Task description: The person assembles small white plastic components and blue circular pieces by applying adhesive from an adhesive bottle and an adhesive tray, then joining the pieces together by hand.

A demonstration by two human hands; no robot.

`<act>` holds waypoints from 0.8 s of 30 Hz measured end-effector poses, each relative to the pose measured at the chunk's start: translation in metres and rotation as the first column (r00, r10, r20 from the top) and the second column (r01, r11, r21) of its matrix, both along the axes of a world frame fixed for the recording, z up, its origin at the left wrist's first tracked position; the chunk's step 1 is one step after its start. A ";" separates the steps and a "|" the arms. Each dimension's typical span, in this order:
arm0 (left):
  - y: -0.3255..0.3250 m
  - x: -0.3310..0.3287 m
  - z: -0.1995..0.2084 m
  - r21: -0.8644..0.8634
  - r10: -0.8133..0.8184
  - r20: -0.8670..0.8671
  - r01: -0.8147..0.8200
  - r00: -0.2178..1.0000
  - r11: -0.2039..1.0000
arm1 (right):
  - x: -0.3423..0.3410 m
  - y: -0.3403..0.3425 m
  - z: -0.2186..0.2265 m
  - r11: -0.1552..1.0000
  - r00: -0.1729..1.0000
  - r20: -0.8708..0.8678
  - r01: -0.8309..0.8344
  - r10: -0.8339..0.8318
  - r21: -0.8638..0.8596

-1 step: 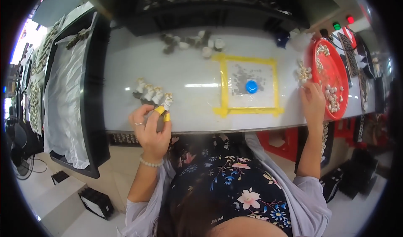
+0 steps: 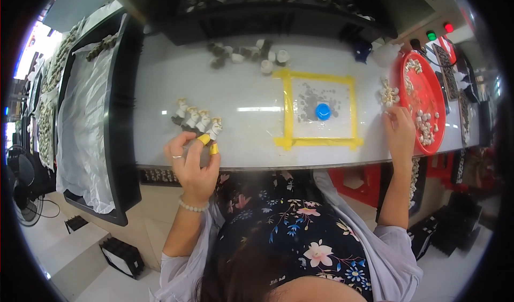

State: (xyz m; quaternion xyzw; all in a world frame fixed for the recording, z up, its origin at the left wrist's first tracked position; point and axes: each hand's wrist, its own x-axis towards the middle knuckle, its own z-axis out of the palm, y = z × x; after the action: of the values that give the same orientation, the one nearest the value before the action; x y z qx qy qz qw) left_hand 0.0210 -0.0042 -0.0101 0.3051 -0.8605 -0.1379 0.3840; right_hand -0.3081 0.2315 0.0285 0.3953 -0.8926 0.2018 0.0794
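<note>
Yellow-tipped, my left hand (image 2: 193, 165) half-curls at a white figurine (image 2: 216, 128), nine o'clock; right hand (image 2: 401, 130), nearly closed, nears pale pieces (image 2: 389, 94), three o'clock. Either gripping? Can't tell!

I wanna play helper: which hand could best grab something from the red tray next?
Probably the right hand: it is beside the red tray and near the loose pale pieces. The left hand is across the table, by the white figurines.
</note>
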 end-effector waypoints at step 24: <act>-0.031 -0.004 0.016 0.053 0.048 0.203 -0.060 0.978 0.997 | 0.010 0.004 -0.030 0.982 0.998 0.059 -0.009 0.021 -0.189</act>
State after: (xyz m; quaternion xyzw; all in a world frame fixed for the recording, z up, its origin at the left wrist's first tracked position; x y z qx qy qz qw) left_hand 0.0170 -0.0355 0.0061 0.3520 -0.8818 -0.1211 0.2894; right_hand -0.2983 0.2359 -0.0016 0.3864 -0.8685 0.2977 0.0880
